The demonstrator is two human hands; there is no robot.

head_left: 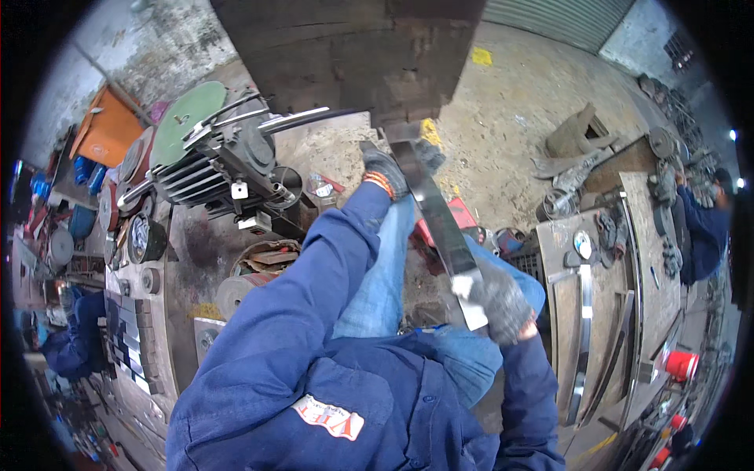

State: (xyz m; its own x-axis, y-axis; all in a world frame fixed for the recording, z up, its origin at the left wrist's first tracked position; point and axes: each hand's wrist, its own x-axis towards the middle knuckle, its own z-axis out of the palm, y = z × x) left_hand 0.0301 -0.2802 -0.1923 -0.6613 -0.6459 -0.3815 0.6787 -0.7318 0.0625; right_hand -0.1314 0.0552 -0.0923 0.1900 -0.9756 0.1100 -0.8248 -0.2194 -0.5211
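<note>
A long, flat, shiny metal bar (441,224) slants across in front of me, from the dark metal panel down toward my right side. My left hand (386,174), in a grey glove with an orange cuff, grips it near its far end; grey glove fabric shows on both sides of the bar. Closed on the near end is my right hand (503,301), also in a grey glove and a little blurred. A white patch covers that near end, next to the right fingers. The far tip lies close under the panel's lower edge, where its contact cannot be made out.
A dark metal panel (353,51) stands ahead. To the left is a motor (212,177) with a green disc (188,118). Flat bars (583,337) lie on a bench at right; stacked metal pieces (129,337) lie at left. Another person (699,224) works at far right.
</note>
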